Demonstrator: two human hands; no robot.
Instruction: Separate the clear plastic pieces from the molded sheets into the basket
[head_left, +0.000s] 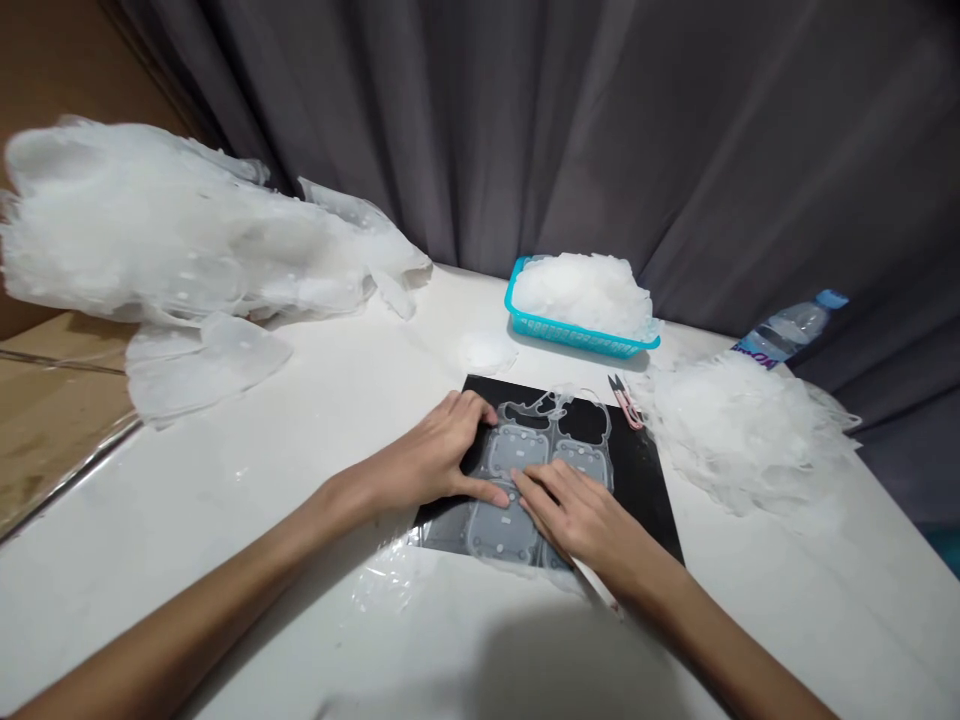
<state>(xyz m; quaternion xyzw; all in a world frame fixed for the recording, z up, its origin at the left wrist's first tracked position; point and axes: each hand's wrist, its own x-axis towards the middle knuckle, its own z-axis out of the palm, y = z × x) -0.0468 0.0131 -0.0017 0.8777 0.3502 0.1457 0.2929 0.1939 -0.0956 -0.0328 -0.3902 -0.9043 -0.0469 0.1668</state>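
A translucent moulded sheet (506,522) with rounded rectangular panels and open loops at its far end lies on a black mat (646,500). My left hand (448,455) rests on the sheet's left side, its thumb and fingers spread apart. On the middle of the sheet is my right hand (577,510), its fingers curled round a slim pale tool (598,585) whose end sticks out below the palm. The tool's tip is hidden under the fingers.
A turquoise basket (577,336) of white pieces stands behind the mat. Pink-handled snips (628,405) lie at its right edge, near a heap of clear scraps (742,430) and a bottle (795,330). A large translucent pile (187,230) is at the back left.
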